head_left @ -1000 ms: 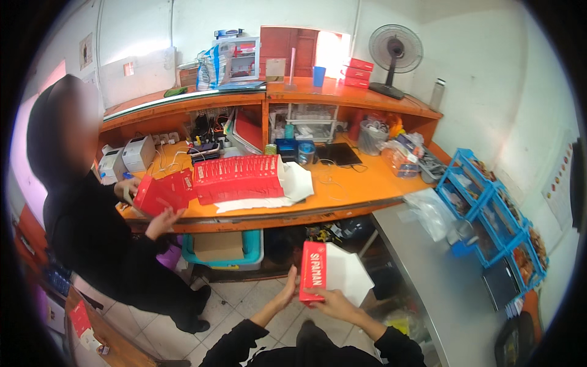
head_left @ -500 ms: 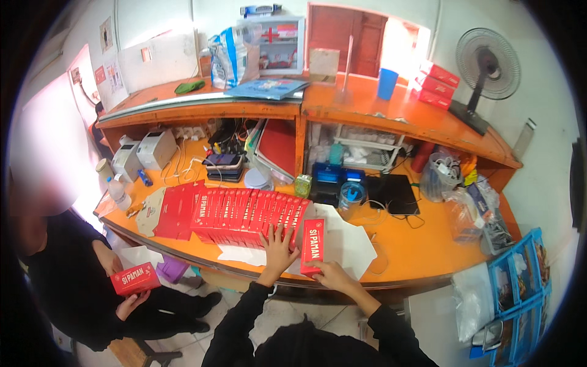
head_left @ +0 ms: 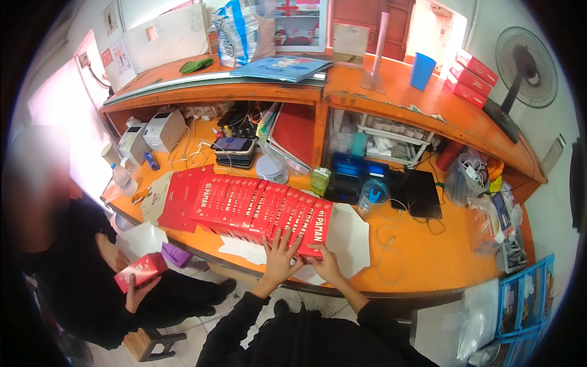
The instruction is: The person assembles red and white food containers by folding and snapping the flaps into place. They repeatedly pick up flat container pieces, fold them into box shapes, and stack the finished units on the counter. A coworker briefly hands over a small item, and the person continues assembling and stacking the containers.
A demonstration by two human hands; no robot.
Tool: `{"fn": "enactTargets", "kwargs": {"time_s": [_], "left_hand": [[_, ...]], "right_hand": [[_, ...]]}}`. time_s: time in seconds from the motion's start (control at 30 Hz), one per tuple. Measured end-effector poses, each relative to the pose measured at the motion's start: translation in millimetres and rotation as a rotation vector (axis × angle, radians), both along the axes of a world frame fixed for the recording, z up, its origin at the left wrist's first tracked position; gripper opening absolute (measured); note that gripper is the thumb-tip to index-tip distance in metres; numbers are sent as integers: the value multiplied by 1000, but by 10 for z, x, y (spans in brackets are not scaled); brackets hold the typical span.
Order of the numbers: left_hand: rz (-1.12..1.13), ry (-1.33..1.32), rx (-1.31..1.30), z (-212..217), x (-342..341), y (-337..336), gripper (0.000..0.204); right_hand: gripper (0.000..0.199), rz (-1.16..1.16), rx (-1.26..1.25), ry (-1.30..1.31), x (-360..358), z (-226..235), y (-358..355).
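Note:
A long row of slim red boxes (head_left: 244,208) stands pressed together on the orange desk. My left hand (head_left: 280,260) lies across the front of the row near its right end, fingers spread over the boxes. With bent fingers, my right hand (head_left: 325,264) grips the lower front end of the last red box (head_left: 317,226), which sits flush against the others. Both thumbs come close together there. White sheets (head_left: 353,241) lie under and beside the row's right end. Flat red cardboard (head_left: 181,197) rests at its left.
At left, a co-worker holds a red box (head_left: 140,271) with a white flap. Behind the row are a white round tub (head_left: 271,169), a green carton (head_left: 320,181) and a clear blue-tinted cup (head_left: 372,196). A cable (head_left: 386,244) trails over the desk at right.
The last box, earlier apart and angled at the right end, now sits against the row. My right hand moved with it toward my left hand. The co-worker's box has tilted.

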State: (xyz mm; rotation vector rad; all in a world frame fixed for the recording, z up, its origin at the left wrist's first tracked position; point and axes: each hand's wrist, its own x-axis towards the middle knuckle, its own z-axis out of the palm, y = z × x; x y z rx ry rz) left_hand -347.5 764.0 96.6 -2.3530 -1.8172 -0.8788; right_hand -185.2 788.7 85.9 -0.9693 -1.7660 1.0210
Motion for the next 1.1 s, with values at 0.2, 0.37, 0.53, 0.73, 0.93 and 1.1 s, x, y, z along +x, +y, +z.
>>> {"fn": "enactTargets", "kwargs": {"time_s": [0.2, 0.37, 0.53, 0.73, 0.93, 1.1], "left_hand": [[25, -69, 49, -67, 16, -14, 63], [72, -107, 118, -107, 50, 19, 53], [109, -115, 173, -131, 70, 35, 42], [143, -176, 214, -147, 84, 59, 40], [91, -167, 219, -229, 56, 39, 50], [96, -207, 209, -307, 89, 55, 45]], "right_hand": [[32, -2, -83, -14, -70, -109, 24], [31, -8, -3, -66, -64, -161, 38], [32, -11, -57, -66, -117, -170, 35], [38, -130, 27, -12, -385, -183, 23], [54, -138, 79, 57, -442, -291, 3], [49, -67, 51, 58, -459, -345, 67]]}}
